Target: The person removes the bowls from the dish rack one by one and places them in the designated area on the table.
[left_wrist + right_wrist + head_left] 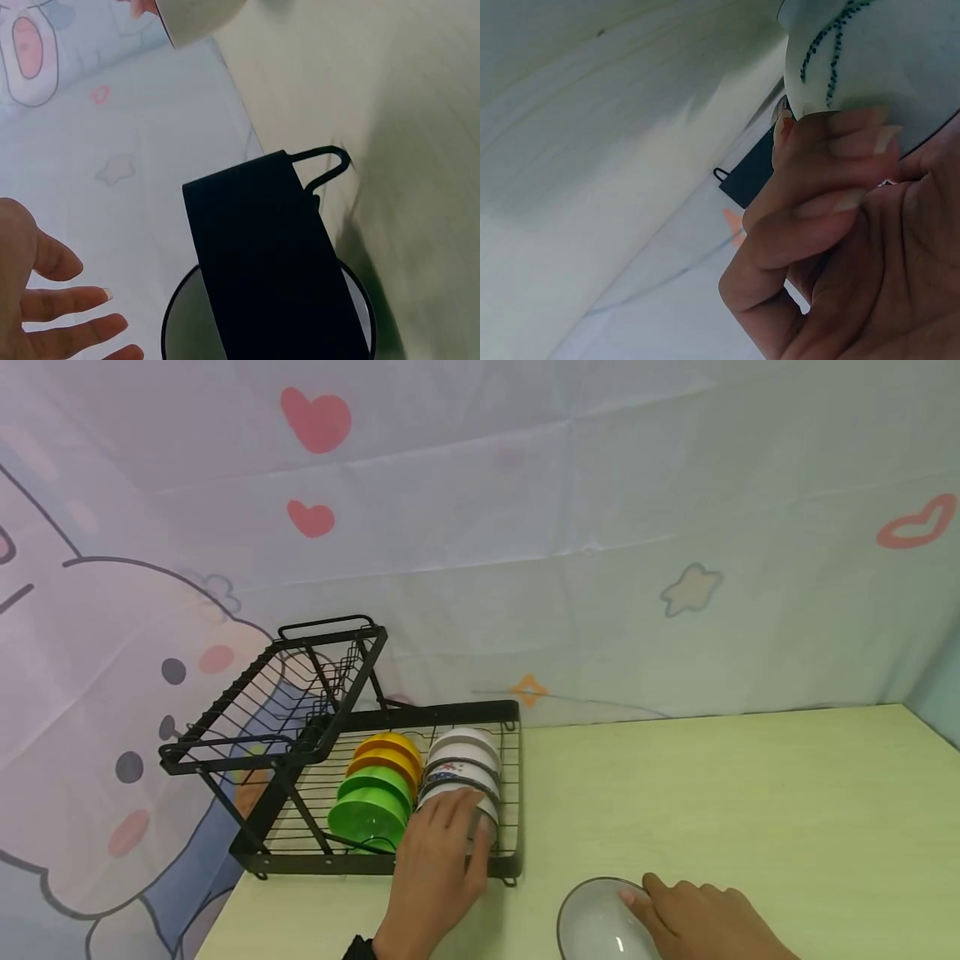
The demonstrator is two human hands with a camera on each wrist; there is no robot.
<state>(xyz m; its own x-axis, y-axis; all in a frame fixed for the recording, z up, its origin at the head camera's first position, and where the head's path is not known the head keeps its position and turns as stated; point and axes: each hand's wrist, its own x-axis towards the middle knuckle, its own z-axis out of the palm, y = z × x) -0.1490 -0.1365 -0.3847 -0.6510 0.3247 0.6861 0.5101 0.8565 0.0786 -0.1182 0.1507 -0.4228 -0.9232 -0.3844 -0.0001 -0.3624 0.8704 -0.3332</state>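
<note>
No lettering, numerals or brand legible in any view. Signs noted on the backdrop cloth (480, 527), head view: two solid pink hearts (318, 422), upper left; one outlined heart (902, 538), right edge; one star (692, 590), right of centre. White bowl (877, 71), upper right of right-wrist view: dotted pattern, unreadable as text.

One pale yellow-green bench (720, 810) carries one black metal two-tier dish rack (300, 863), holding two round orange bowls (385, 764), two round green bowls (367, 816) and at least three round white bowls (459, 773), partly hidden. One dark-rimmed round white bowl (596, 918) is outside the rack. There are one left hand (440, 852) and one right hand (701, 917).
</note>
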